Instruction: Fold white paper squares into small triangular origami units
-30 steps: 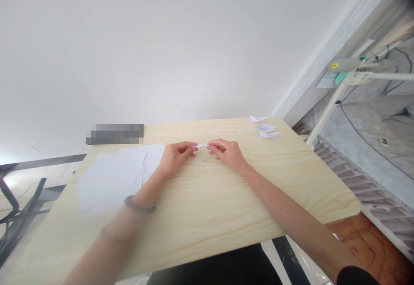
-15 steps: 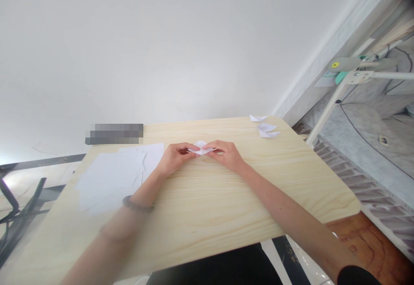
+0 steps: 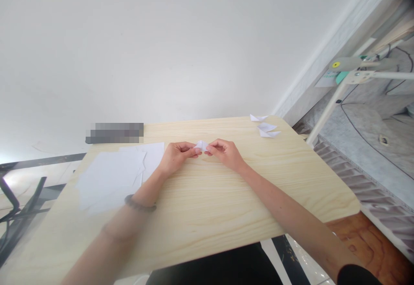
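Observation:
A small piece of folded white paper (image 3: 202, 145) is pinched between my two hands, just above the middle of the wooden table. My left hand (image 3: 179, 155) grips its left end between thumb and fingers. On the right end, my right hand (image 3: 224, 151) pinches it the same way. A crease runs down the paper's middle, and its outer ends are hidden by my fingertips. A dark beaded bracelet (image 3: 139, 204) circles my left wrist.
White paper sheets (image 3: 110, 177) lie spread on the left of the table (image 3: 207, 216). Several folded paper boats (image 3: 268, 129) rest at the back right. A pixelated dark object (image 3: 114, 134) sits at the back left, near the wall. A white metal frame (image 3: 333, 104) stands to the right.
The folded paper looks narrower, its sides bent down from the centre crease. My thumbs have moved apart, off its middle and out to the ends.

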A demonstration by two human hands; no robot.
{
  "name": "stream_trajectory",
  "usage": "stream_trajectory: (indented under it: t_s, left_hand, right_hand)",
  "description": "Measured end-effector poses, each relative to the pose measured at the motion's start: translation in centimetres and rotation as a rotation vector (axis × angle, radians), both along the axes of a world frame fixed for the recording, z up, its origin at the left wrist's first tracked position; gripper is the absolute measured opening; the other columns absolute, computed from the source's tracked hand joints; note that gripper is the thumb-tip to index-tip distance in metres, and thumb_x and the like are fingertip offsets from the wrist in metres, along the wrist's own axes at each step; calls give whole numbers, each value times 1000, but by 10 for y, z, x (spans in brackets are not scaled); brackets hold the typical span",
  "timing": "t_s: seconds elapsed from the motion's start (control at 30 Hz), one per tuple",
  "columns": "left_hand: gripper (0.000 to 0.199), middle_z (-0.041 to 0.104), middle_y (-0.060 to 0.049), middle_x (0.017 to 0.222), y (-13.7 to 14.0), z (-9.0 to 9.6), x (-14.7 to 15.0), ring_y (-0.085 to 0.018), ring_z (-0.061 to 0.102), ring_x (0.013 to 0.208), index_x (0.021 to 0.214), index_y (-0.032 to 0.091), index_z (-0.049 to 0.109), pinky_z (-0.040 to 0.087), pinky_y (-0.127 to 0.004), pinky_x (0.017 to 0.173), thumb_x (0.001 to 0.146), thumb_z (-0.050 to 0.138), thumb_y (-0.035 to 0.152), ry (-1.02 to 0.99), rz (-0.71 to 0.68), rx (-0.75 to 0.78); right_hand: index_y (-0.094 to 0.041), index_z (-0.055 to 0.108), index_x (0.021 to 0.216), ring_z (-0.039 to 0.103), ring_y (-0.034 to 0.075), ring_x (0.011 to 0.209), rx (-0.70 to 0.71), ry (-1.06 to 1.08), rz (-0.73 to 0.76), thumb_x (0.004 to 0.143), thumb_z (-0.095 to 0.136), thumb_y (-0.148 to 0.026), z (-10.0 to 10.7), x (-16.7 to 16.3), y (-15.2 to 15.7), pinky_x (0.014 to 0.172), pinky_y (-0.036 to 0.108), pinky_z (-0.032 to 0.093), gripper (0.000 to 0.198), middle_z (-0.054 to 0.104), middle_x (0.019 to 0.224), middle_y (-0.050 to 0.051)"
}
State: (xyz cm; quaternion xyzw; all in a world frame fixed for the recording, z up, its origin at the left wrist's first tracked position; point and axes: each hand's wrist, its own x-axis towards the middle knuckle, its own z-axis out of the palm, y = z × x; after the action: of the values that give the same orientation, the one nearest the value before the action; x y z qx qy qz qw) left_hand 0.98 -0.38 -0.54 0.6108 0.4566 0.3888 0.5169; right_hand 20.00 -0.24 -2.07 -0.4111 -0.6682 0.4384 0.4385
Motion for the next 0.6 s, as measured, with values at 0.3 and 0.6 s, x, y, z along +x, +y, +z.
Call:
stream_trajectory:
  t_s: [0.3,0.6]
  left_hand:
    - [34,68,-9,83,-2,2,6,-20,64,79,83,10,57,49,-36,80,64,68,37,-229,-6,-117]
    - [36,69,-7,76,-1,1,8,-20,65,78,85,14,48,49,-37,81,63,70,33,-294,57,-122]
  right_hand:
    - [-15,57,77,64,16,72,-43,55,-29,72,57,-39,-2,-2,1,69,28,51,25,66,75,5]
    - [-16,49,74,64,15,67,-89,179,-56,66,63,-40,-2,-4,3,67,30,52,30,64,70,2]
